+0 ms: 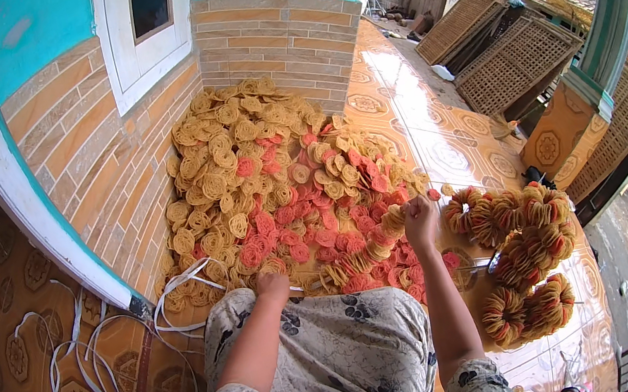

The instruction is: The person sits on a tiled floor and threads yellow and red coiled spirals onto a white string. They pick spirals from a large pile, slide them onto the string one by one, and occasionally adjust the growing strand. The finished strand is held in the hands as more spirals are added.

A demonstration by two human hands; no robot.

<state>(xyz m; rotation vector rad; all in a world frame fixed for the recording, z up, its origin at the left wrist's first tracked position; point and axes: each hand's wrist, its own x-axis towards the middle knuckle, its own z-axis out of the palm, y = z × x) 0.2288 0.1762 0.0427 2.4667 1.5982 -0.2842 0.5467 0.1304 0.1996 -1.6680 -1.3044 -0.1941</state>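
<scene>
Left hand: my left hand (272, 286) is curled, pinching a narrow white flat strip (295, 288).
Right hand: my right hand (422, 221) is fisted on the string's far end.
String: yellow-and-pink string of lacy coiled discs (378, 249), between my hands, slanting near-left to far-right; right hand nearer.
Heap: loose yellow and pink lacy discs (240, 158), beyond.
</scene>
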